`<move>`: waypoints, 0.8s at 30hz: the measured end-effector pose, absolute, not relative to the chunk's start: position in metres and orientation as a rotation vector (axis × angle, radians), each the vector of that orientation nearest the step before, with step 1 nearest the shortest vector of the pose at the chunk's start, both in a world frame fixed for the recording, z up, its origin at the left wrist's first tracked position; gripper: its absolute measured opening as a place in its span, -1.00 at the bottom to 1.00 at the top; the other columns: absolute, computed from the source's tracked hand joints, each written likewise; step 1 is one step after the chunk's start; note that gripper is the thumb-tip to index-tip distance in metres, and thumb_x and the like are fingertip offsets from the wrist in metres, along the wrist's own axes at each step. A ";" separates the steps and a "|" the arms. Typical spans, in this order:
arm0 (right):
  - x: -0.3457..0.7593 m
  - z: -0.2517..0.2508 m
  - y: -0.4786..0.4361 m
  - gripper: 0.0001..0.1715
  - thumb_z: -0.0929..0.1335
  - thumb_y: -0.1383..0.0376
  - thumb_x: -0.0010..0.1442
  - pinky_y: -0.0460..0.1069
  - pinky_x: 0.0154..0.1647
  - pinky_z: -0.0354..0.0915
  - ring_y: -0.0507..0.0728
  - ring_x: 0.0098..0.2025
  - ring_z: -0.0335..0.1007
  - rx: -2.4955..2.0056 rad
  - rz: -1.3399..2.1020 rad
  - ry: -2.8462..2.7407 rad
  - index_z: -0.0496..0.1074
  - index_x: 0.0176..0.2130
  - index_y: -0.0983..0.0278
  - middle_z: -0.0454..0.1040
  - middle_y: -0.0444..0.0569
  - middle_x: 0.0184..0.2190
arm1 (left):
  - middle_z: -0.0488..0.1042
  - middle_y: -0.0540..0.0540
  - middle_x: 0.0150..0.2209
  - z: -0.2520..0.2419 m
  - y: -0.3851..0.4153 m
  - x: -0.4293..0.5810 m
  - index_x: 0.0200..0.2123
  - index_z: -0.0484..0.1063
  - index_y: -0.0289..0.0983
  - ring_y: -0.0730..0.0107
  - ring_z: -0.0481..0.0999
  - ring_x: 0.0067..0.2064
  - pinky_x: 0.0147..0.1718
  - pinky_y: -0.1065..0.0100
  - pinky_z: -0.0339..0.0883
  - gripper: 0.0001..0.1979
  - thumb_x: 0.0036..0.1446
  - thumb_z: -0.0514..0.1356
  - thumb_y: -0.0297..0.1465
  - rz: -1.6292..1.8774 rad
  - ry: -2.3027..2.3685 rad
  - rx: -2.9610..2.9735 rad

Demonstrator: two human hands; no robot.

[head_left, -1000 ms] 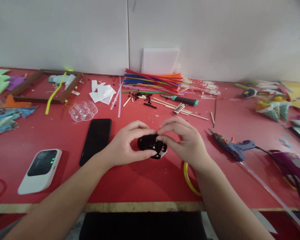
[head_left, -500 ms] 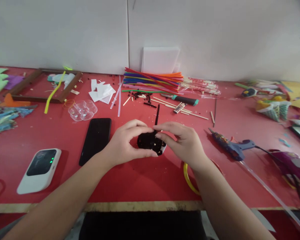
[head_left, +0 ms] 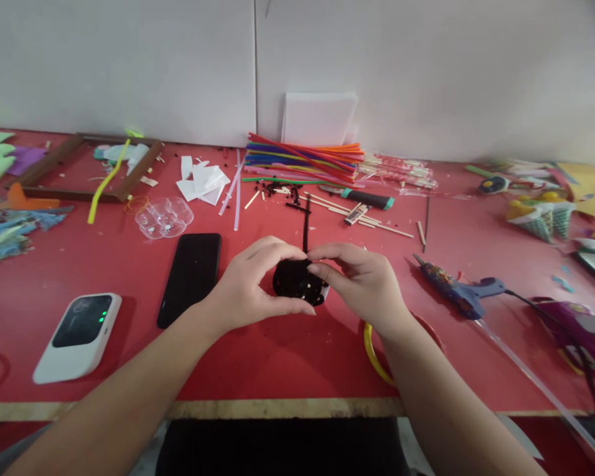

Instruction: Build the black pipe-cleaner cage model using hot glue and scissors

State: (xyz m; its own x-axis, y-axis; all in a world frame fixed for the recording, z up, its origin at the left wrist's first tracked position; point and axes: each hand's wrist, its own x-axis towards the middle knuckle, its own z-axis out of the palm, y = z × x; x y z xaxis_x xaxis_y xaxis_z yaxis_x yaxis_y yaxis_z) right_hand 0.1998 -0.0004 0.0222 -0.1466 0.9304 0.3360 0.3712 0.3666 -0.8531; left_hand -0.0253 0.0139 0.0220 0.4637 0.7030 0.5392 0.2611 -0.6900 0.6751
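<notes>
Black fuzzy bundle (head_left: pixel 297 283), dead centre over the red table (head_left: pixel 287 360), pinched from both sides. Thin black stem (head_left: pixel 306 228) poking up out of it. Left hand (head_left: pixel 245 287) curled round its left side, thumb under, fingers on top. Right hand (head_left: pixel 364 281) closed on the right edge by the fingertips. Phone (head_left: pixel 190 277) just left, router (head_left: pixel 77 337) further out. Yellow ring (head_left: pixel 373 354) under the right wrist, glue gun (head_left: pixel 456 291) off right. Straws (head_left: pixel 302 158) piled by the wall (head_left: pixel 129 66).
</notes>
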 end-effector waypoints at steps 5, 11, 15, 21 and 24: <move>0.196 0.029 -0.001 -0.86 0.50 0.28 0.27 0.06 -0.02 0.61 0.12 -0.13 0.70 -1.114 0.809 -1.733 0.71 -0.15 0.12 0.75 -0.06 -0.15 | 0.59 -0.14 -0.08 0.020 0.014 -0.026 0.18 0.51 -0.19 0.26 0.61 -0.10 -0.06 0.24 0.58 -0.25 0.00 0.51 0.02 1.146 0.783 2.263; 0.195 0.033 -0.001 -0.88 0.50 0.28 0.26 0.07 -0.01 0.61 0.13 -0.13 0.68 -1.096 0.767 -1.746 0.70 -0.18 0.13 0.73 -0.04 -0.16 | 0.57 -0.14 -0.08 0.018 0.014 -0.026 0.21 0.52 -0.19 0.25 0.61 -0.12 -0.07 0.22 0.59 -0.22 0.01 0.49 0.06 1.130 0.812 2.276; 0.194 0.033 -0.002 -0.90 0.49 0.29 0.27 0.07 -0.05 0.60 0.11 -0.17 0.66 -1.096 0.737 -1.763 0.68 -0.20 0.13 0.72 -0.06 -0.21 | 0.58 -0.14 -0.10 0.020 0.014 -0.026 0.13 0.56 -0.20 0.23 0.61 -0.12 -0.07 0.21 0.59 -0.29 0.00 0.50 0.07 1.126 0.829 2.253; 0.194 0.032 -0.003 -0.90 0.48 0.30 0.28 0.04 -0.06 0.58 0.10 -0.17 0.66 -1.093 0.756 -1.763 0.68 -0.20 0.13 0.71 -0.08 -0.20 | 0.60 -0.16 -0.08 0.022 0.014 -0.026 0.10 0.54 -0.23 0.23 0.63 -0.09 -0.05 0.23 0.58 -0.34 0.03 0.51 0.01 1.142 0.806 2.265; 0.195 0.032 -0.004 -0.90 0.49 0.29 0.29 0.06 -0.02 0.57 0.11 -0.13 0.67 -1.072 0.799 -1.766 0.68 -0.19 0.12 0.72 -0.08 -0.18 | 0.63 -0.19 0.03 0.021 0.013 -0.026 0.19 0.48 -0.20 0.18 0.64 0.01 0.04 0.19 0.57 -0.30 0.07 0.50 -0.02 1.130 0.794 2.286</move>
